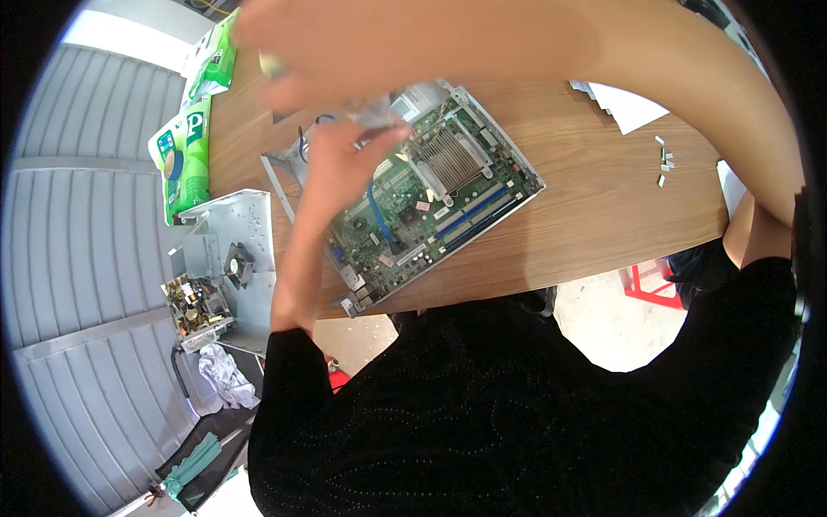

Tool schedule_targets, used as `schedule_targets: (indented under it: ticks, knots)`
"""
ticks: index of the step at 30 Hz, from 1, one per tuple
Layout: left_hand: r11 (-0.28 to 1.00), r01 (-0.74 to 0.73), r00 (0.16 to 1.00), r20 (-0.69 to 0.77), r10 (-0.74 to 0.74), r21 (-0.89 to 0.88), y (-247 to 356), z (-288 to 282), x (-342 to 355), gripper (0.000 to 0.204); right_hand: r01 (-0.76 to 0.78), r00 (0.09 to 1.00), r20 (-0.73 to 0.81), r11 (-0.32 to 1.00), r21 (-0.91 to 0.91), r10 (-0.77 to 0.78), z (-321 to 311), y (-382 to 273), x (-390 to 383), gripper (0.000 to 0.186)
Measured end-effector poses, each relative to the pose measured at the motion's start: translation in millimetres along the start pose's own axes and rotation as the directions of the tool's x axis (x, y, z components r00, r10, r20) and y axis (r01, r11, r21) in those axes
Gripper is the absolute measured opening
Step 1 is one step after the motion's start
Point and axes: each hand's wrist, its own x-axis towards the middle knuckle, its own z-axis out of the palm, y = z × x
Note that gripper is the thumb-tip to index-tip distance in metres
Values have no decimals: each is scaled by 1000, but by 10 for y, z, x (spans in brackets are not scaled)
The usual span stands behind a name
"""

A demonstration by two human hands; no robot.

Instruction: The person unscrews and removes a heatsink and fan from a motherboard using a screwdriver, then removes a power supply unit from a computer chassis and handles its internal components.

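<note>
A green computer motherboard (pixel 405 228) lies in a shallow metal chassis (pixel 538 188) on the wooden table, tilted across my view. On it are a finned heatsink (pixel 452 159), long blue slots (pixel 469 211) and a blue cable (pixel 376 207). My left hand (pixel 338 164) is over the board's left part, beside the cable, thumb and fingers pinched together. Whatever they hold is hidden; a blurred greyish thing (pixel 375 112) shows just beyond them. My right arm crosses above the board's far side. Its hand (pixel 297 52) is smeared by motion, with a small yellowish bit (pixel 270 65) by the fingers.
At the left table edge stand green packets (pixel 191 155). An opened metal case (pixel 250 220) with a black fan (pixel 239 264) and exposed circuitry (pixel 196 306) is nearer me. White papers (pixel 633 108) and several small white pieces (pixel 664 159) lie right. A red stool frame (pixel 650 293) is below.
</note>
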Motion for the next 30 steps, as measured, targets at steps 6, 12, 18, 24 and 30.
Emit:
schedule_targets:
  ticks: [6,12,18,24,30]
  knots:
    - [969,-235,971,63,231,76,93,270,396,16,-202,974,54,954,-220,219,-504,21,-470,31]
    - [981,-192,973,139,185,36,-39,557,509,14,-370,904,169,917,-148,392,-508,3,-729,32]
    - [974,-220,972,72,223,-48,-94,622,456,20,-374,895,234,925,-71,380,-473,33,-714,33]
    - [979,-203,976,69,205,-28,-102,606,458,23,-347,922,151,933,-96,358,-430,20,-686,35]
    - [979,-198,975,106,193,39,-139,588,463,16,-342,913,178,927,-155,366,-424,52,-689,36]
